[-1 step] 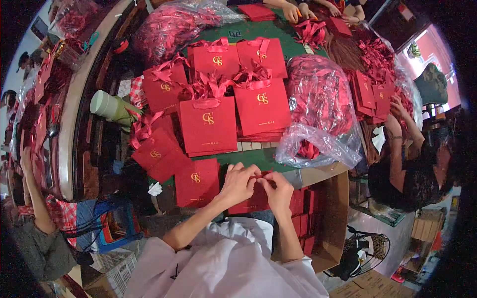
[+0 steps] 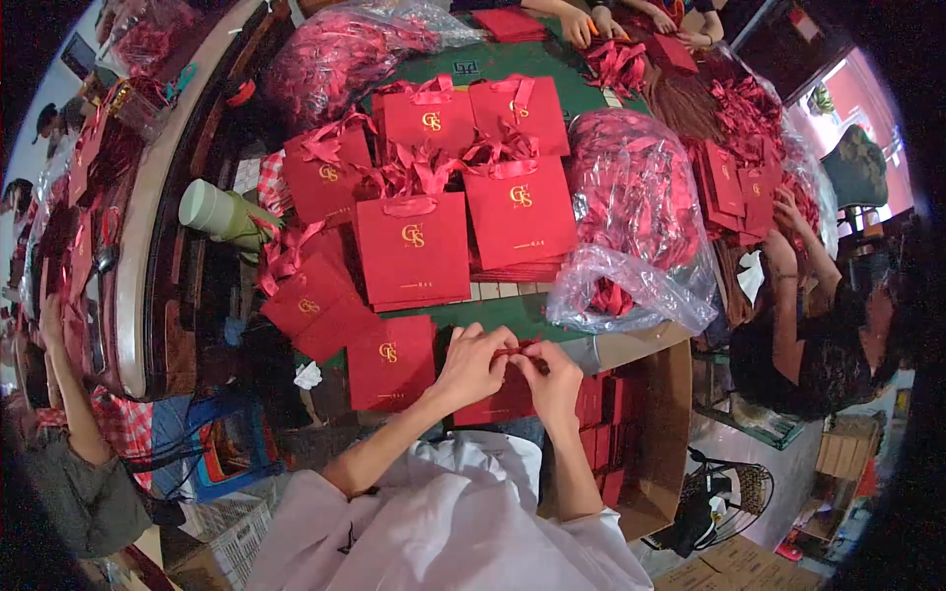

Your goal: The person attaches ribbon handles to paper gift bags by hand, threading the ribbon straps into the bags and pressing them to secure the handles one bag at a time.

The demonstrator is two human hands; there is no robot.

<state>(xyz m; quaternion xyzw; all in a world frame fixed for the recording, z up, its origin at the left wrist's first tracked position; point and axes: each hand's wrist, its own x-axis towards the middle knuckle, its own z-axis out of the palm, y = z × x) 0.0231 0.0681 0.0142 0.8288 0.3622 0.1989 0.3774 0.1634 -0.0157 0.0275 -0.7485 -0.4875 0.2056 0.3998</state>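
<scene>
My left hand (image 2: 473, 362) and my right hand (image 2: 554, 378) meet at the near edge of the table. Both are closed, pinching a short stretch of red ribbon (image 2: 518, 349) between their fingertips. Below them lies a red paper bag (image 2: 493, 405), partly covered by my hands and wrists. Left of my left hand, another red gift bag (image 2: 392, 362) with gold print lies flat. Beyond my hands, a stack of red gift bags (image 2: 414, 258) with ribbon handles covers the green table top (image 2: 527, 320).
To the right, a clear plastic bag (image 2: 636, 187) bulges with red ribbons. An open cardboard box (image 2: 662, 433) holding red bags stands by my right forearm. A pale green cup (image 2: 209, 209) juts out at left. Other people's hands (image 2: 581, 25) work at the far side and right.
</scene>
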